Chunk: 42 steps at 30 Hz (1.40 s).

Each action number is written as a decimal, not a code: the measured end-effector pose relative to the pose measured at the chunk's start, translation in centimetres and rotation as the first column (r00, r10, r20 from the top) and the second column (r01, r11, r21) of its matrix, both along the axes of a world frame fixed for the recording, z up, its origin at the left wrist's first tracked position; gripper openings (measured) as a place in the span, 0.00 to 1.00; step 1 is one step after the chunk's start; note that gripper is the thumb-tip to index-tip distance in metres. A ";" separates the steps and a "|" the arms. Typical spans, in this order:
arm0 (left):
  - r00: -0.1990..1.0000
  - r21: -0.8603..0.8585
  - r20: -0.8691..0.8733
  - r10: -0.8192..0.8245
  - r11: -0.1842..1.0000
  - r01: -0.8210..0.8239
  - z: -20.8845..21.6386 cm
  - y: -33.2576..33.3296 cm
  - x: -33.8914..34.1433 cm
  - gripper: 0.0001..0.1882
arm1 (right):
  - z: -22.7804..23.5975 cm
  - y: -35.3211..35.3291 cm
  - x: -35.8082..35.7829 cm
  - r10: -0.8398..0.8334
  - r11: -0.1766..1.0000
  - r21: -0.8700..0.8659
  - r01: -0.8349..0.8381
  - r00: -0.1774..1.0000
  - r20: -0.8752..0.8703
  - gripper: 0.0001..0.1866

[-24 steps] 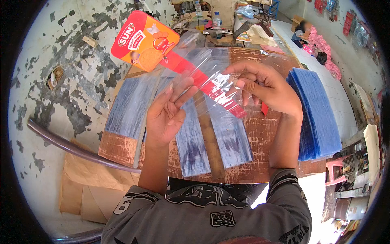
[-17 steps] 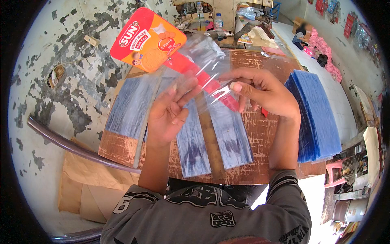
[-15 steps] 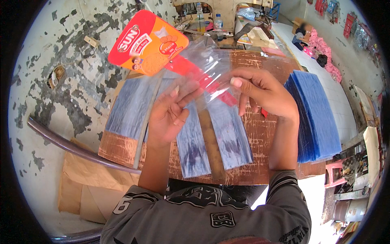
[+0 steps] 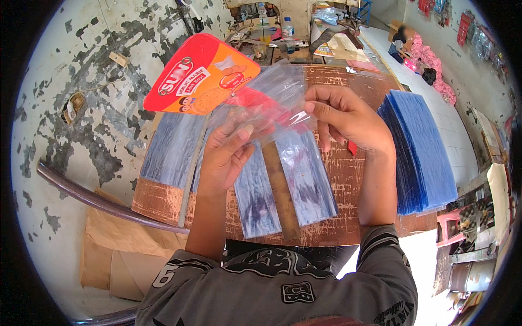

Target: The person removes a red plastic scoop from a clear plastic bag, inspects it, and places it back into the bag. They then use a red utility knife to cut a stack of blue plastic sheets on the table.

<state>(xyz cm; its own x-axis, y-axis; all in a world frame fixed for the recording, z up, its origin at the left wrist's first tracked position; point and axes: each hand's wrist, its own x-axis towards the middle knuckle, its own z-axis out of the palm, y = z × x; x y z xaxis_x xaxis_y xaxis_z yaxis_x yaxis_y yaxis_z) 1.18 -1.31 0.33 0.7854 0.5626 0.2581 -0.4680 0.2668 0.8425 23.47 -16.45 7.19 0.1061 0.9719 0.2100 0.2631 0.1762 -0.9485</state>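
Note:
Above the table I hold a clear plastic pouch [image 4: 285,81] between my hands. A red strip [image 4: 255,103] shows through it, and a red and orange printed card [image 4: 212,81] stands at its upper left. My left hand [image 4: 227,155] grips the pouch's lower left side, thumb on top, the fingers partly hidden behind plastic. The thumb and forefinger of my right hand [image 4: 348,117] pinch its right edge, with the other fingers curled below. Beneath lie bluish plastic sheets [image 4: 255,193], with a narrow brown wooden strip [image 4: 283,198] running between two of them.
A thick stack of blue plastic sheets [image 4: 421,152] stands at the right of the worn brown table [image 4: 348,201]. A thin straight bar [image 4: 190,190] lies at the left. Sewing machines [image 4: 296,19] and bottles [image 4: 288,27] are at the back. Far right, a person [image 4: 399,43] sits beside pink material.
The pouch has turned, and its red strip no longer reaches as far down to the right. The card has tilted and dropped slightly. My left thumb and fingers have closed in on the plastic.

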 end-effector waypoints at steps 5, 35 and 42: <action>1.000 0.068 0.002 -0.003 0.998 0.003 -0.7 0.6 -0.3 0.23 | 0.3 -0.2 -0.1 0.045 0.999 -0.015 -0.047 0.996 -0.072 0.07; 0.972 0.187 -0.074 0.225 0.960 -0.208 -2.4 1.2 -0.6 0.19 | 0.3 -0.4 -0.4 -0.039 0.990 0.133 0.051 0.995 -0.091 0.09; 0.935 0.323 -0.086 0.344 0.897 -0.301 -1.3 0.3 0.0 0.24 | -0.2 -0.2 -0.3 -0.078 0.980 0.178 0.085 0.996 -0.046 0.14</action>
<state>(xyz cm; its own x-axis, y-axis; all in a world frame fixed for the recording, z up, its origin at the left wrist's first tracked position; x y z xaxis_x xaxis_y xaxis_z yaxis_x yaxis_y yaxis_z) 1.19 -1.03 -0.95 0.6139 0.7037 0.3577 -0.3591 -0.1546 0.9204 23.16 -16.66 7.03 0.1945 0.9068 0.3740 0.2470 0.3238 -0.9133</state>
